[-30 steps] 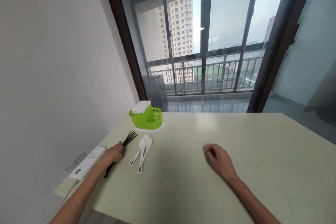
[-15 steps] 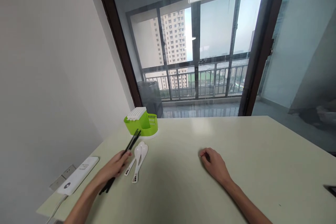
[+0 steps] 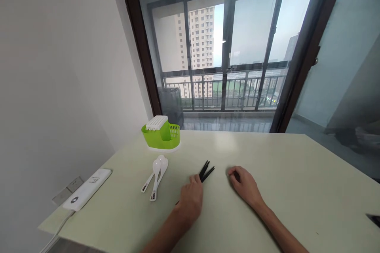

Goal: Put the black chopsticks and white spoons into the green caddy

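A bundle of black chopsticks (image 3: 206,173) is lying low over the middle of the pale green table (image 3: 297,189), its tips fanning toward the window while the left hand (image 3: 191,199) is closing around the near end, fingers curled over the sticks in a firm grip; whether the bundle is resting on the surface or being held just above it cannot be told. The step in hand appears to be the carrying of the sticks across the tabletop, and the next move is likely calling for a steady grip so the bundle stays together. The right hand (image 3: 245,185) is resting just beside the tips, loosely curled, palm down, holding nothing. Off to the left, white spoons (image 3: 156,177) are lying together, with a green cutlery holder (image 3: 162,137) standing beyond them and a white power strip (image 3: 86,189) sitting at the table's edge
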Demonstrator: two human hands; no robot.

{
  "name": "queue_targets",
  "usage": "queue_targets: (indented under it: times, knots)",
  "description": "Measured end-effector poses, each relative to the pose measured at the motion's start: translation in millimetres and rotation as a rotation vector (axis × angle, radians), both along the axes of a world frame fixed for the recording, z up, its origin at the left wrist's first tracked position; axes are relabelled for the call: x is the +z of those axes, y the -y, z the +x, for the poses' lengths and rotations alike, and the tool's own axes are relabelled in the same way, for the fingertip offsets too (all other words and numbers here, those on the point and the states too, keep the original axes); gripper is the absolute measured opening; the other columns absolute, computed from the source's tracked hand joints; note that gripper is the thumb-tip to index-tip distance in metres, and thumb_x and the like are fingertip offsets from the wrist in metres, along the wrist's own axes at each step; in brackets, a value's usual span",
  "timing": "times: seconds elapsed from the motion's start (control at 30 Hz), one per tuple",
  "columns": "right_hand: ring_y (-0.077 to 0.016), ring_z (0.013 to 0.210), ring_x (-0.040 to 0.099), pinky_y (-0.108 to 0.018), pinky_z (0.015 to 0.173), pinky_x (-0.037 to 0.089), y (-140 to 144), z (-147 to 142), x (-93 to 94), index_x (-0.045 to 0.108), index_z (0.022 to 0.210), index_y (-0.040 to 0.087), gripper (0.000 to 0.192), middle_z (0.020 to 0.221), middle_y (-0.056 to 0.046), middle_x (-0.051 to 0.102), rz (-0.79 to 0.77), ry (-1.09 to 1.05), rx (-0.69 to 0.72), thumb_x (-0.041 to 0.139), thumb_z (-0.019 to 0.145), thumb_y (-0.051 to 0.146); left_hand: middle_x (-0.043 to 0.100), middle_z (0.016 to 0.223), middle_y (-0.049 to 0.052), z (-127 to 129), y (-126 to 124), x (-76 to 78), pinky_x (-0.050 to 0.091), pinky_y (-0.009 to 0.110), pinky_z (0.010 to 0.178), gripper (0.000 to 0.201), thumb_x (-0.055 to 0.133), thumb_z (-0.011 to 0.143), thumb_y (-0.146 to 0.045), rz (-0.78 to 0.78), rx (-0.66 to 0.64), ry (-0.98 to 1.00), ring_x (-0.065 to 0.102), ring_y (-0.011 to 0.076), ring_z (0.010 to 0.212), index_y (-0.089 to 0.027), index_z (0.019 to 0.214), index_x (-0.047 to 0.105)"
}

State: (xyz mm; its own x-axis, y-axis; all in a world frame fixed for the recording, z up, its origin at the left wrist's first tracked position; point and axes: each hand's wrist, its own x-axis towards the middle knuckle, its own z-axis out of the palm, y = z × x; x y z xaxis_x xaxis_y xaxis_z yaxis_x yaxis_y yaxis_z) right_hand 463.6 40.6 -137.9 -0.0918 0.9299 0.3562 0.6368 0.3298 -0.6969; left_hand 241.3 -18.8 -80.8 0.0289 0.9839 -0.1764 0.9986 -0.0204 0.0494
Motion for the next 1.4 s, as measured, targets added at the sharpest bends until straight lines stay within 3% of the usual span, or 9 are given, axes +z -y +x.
queue_targets:
  times: [0.23, 0.47, 0.6, 0.7, 0.83, 1.03, 1.2, 1.4]
  knots:
    - [-0.0223, 0.087, 0.064, -0.035, 0.082, 0.046, 2, 1, 0.3, 0.066, 0.088, 0.023, 0.026, 0.093, -0.005, 0.071, -0.001, 0.005, -0.007, 0.042, 0.088, 0.032, 0.059, 0.110, 0.029, 30, 7, 2.8, 0.054, 0.045, 0.081, 0.036, 0.047, 0.091, -0.006, 0.098, -0.004, 0.080, 0.068, 0.0356, 0.104, -0.014, 0.125, 0.054]
    - [-0.0217, 0.085, 0.063, -0.034, 0.080, 0.046, 2, 0, 1.8, 0.066, 0.087, 0.023, 0.026, 0.092, -0.004, 0.071, 0.005, 0.006, -0.006, 0.042, 0.087, 0.032, 0.059, 0.114, 0.026, 36, 17, 10.8, 0.053, 0.048, 0.084, 0.040, 0.055, 0.086, -0.003, 0.077, 0.007, 0.056, 0.065, 0.0366, 0.107, -0.017, 0.123, 0.058]
    - [-0.0220, 0.086, 0.063, -0.034, 0.080, 0.045, 2, 1, 0.0, 0.066, 0.087, 0.022, 0.027, 0.093, -0.005, 0.070, 0.007, 0.005, -0.004, 0.042, 0.088, 0.033, 0.058, 0.123, 0.025, 27, 32, 9.1, 0.052, 0.049, 0.089, 0.040, 0.060, 0.092, -0.025, 0.098, 0.020, 0.117, 0.062, 0.0376, 0.113, -0.018, 0.131, 0.054]
    - [-0.0220, 0.085, 0.063, -0.034, 0.079, 0.046, 1, 2, -0.8, 0.066, 0.088, 0.023, 0.027, 0.092, -0.005, 0.070, 0.008, 0.004, 0.004, 0.042, 0.088, 0.033, 0.059, 0.127, 0.021, 16, 45, 10.5, 0.048, 0.048, 0.097, 0.051, 0.062, 0.092, -0.040, 0.219, 0.023, 0.150, 0.058, 0.0363, 0.118, -0.019, 0.138, 0.050]
    - [-0.0222, 0.084, 0.063, -0.035, 0.079, 0.046, 2, 3, -0.9, 0.066, 0.088, 0.023, 0.026, 0.092, -0.005, 0.070, 0.010, 0.000, 0.011, 0.042, 0.087, 0.033, 0.059, 0.126, 0.014, -12, 51, 13.5, 0.044, 0.046, 0.104, 0.046, 0.054, 0.097, -0.037, 0.484, 0.040, 0.129, 0.055, 0.0317, 0.120, -0.016, 0.137, 0.050]
    - [-0.0225, 0.085, 0.063, -0.035, 0.079, 0.046, 2, 4, -1.8, 0.066, 0.087, 0.023, 0.024, 0.093, -0.005, 0.070, 0.015, -0.003, 0.014, 0.043, 0.088, 0.033, 0.051, 0.135, 0.023, -83, 37, -3.8, 0.038, 0.053, 0.108, 0.056, 0.061, 0.090, -0.034, 0.741, 0.219, -0.071, 0.047, 0.0396, 0.128, -0.009, 0.138, 0.047]
    - [-0.0221, 0.085, 0.063, -0.035, 0.080, 0.046, 2, 3, -1.4, 0.066, 0.087, 0.023, 0.025, 0.092, -0.004, 0.071, 0.025, -0.002, 0.008, 0.043, 0.087, 0.032, 0.054, 0.131, 0.025, -124, 30, -1.0, 0.036, 0.055, 0.104, 0.062, 0.061, 0.089, -0.044, 0.665, 0.374, -0.184, 0.049, 0.0409, 0.123, -0.007, 0.137, 0.047]
    - [-0.0220, 0.086, 0.063, -0.035, 0.080, 0.045, 2, 2, -1.3, 0.067, 0.087, 0.024, 0.024, 0.092, -0.004, 0.071, 0.024, -0.009, -0.004, 0.044, 0.087, 0.032, 0.061, 0.113, 0.020, -123, 27, 12.3, 0.045, 0.045, 0.090, 0.043, 0.051, 0.098, -0.044, 0.485, 0.378, -0.229, 0.058, 0.0348, 0.106, -0.006, 0.115, 0.062]
